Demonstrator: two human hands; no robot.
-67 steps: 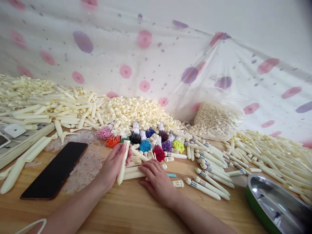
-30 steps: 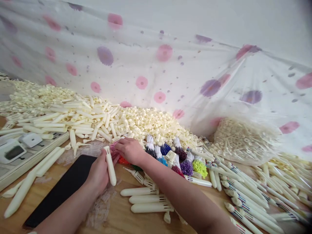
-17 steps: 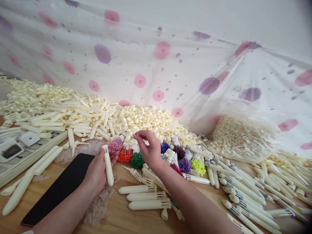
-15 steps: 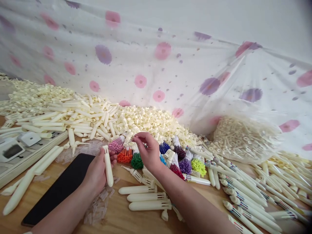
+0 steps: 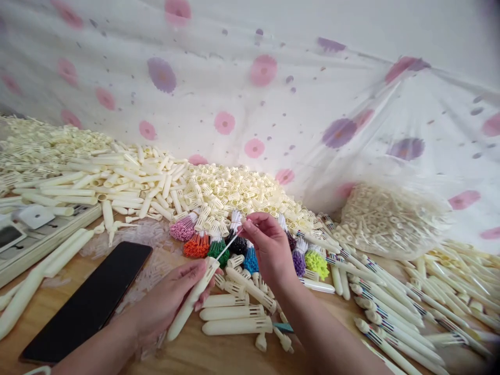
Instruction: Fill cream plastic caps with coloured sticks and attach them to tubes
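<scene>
My left hand [image 5: 175, 289] is closed round a cream pen barrel [image 5: 189, 306], its slotted end tilted up to the right. Between the thumb and fingers of my right hand [image 5: 269, 250] is the top of a thin white pen refill [image 5: 229, 244]. The lower end of that refill meets the slotted opening; how far in it reaches, I cannot tell. Just behind lie bundles of refills with coloured tips, among them pink [image 5: 183, 228], orange [image 5: 197, 246], green [image 5: 219, 251], blue [image 5: 251, 260], purple [image 5: 299, 264] and yellow-green [image 5: 317, 264]. Several slotted barrels [image 5: 234, 312] rest below my right wrist.
A black phone [image 5: 88, 304] and a power strip [image 5: 47, 240] lie on the left. Heaps of cream barrels [image 5: 128, 177] and slotted parts [image 5: 242, 187] line the back. On the right are a clear bag of parts [image 5: 390, 221] and pens with coloured sliders [image 5: 394, 312].
The barrel in my left hand has tilted from near upright, its slotted end moving right. My right hand has moved right, and the white refill now shows between it and the barrel.
</scene>
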